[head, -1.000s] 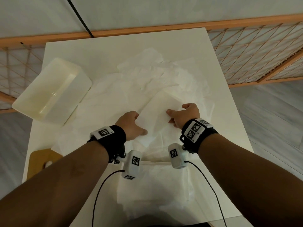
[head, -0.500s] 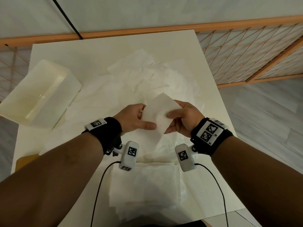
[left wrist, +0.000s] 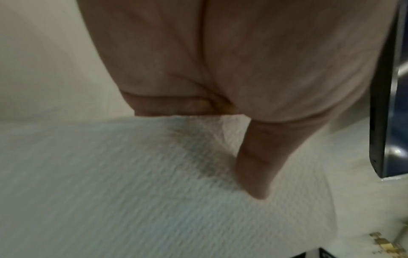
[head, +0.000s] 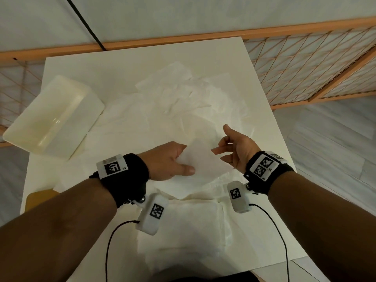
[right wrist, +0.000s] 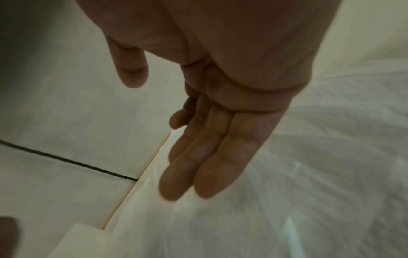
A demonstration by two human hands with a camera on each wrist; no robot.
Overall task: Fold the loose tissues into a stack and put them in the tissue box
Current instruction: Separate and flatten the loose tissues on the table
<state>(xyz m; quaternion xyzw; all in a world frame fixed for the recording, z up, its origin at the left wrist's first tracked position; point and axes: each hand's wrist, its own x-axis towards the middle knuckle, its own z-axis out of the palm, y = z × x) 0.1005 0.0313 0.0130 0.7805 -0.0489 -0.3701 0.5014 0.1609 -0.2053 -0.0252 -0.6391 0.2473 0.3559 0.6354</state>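
My left hand (head: 179, 161) pinches a folded white tissue (head: 203, 161) between thumb and fingers, lifted above the table. The left wrist view shows the thumb (left wrist: 253, 167) pressed on the textured tissue (left wrist: 132, 183). My right hand (head: 230, 147) hovers just right of the tissue with fingers straight and spread, holding nothing; the right wrist view shows its empty fingers (right wrist: 209, 157). Several loose crumpled tissues (head: 183, 102) cover the table's middle. A stack of folded tissues (head: 183, 226) lies near the front edge. The cream tissue box (head: 50, 119) lies open at the far left.
The white table (head: 142, 64) ends close on the right, with grey floor beyond. A wooden lattice rail (head: 305, 68) runs behind and to the right. A yellow-brown piece (head: 38, 200) lies at the table's front left. Wrist-camera cables hang near the front edge.
Both hands lifted the folded tissue off the pile. The right hand has let go and opened beside it, while the left hand keeps the tissue.
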